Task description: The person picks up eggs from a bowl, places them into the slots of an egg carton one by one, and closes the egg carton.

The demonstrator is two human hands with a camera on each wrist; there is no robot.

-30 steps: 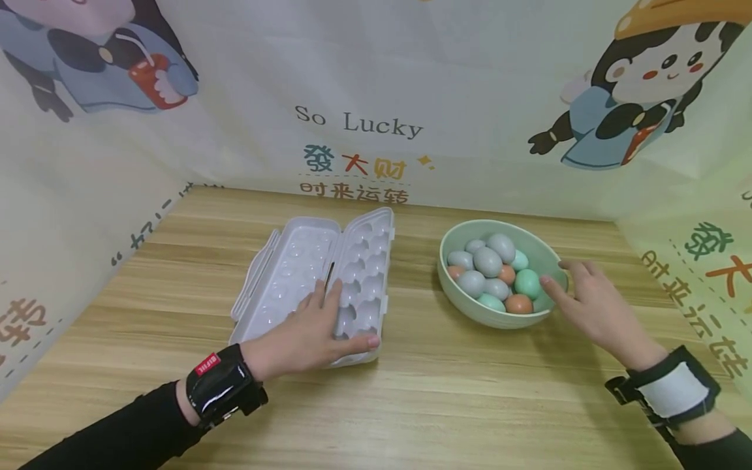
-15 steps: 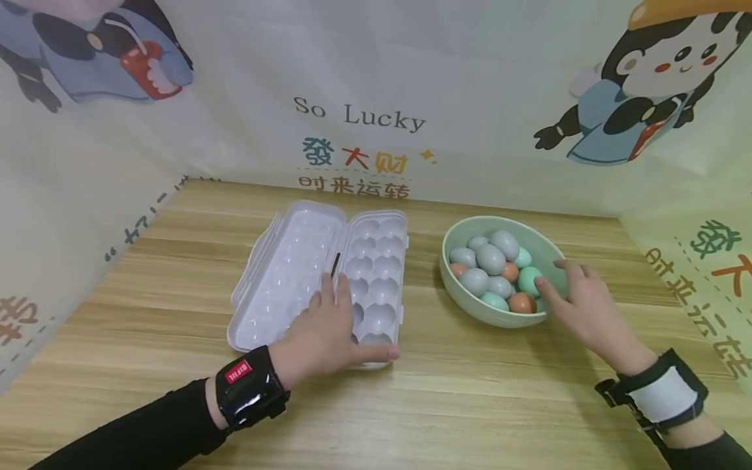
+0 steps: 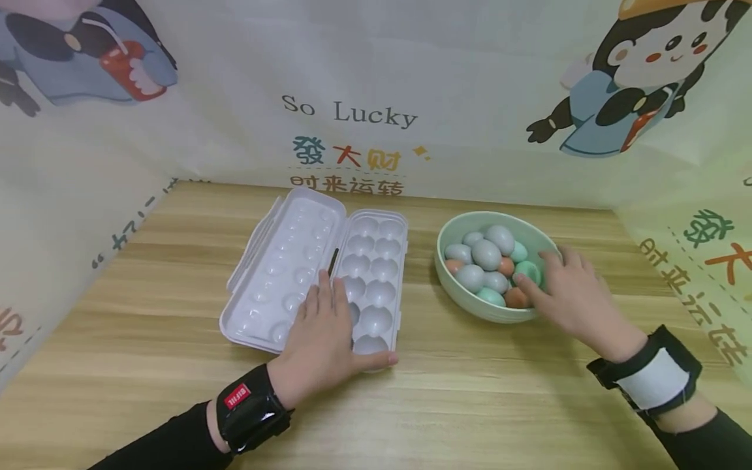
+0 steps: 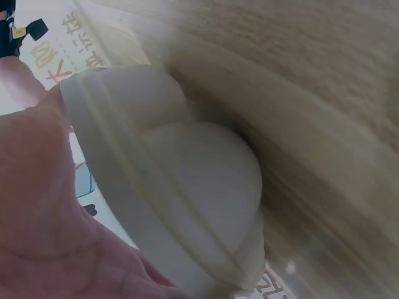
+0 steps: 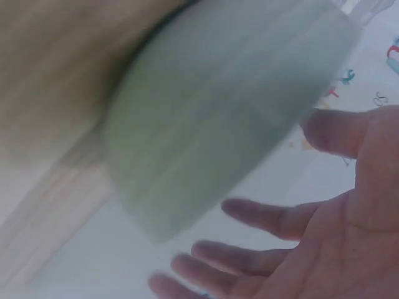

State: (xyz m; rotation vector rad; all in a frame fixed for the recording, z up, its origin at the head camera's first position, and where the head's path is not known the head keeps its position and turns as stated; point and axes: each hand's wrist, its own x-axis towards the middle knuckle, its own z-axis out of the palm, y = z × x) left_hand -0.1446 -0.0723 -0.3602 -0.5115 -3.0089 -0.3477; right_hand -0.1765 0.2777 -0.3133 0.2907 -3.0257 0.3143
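Observation:
A pale lilac plastic egg carton (image 3: 376, 281) lies unfolded in the head view, with hollows in both halves. My left hand (image 3: 320, 343) rests over its near end, fingers straight along the hinge and thumb across the right half's front edge. In the left wrist view the carton's rounded underside (image 4: 206, 180) shows beside the palm. To the right, a light green bowl (image 3: 487, 312) holds several grey, brown and green eggs. My right hand (image 3: 578, 300) reaches over the bowl's right rim, thumb and fingers spread above a green egg (image 3: 527, 271). The right wrist view shows these fingers apart.
Both things stand on a wood-grain table (image 3: 458, 398). A printed white cloth (image 3: 470, 98) with cartoon figures and lettering rises behind the table and along both sides. A strip of tabletop lies between carton and bowl.
The carton's right half has tipped from a slant to lie flatter, the left hand moving right with it. My right hand has moved left, further over the bowl and the green egg.

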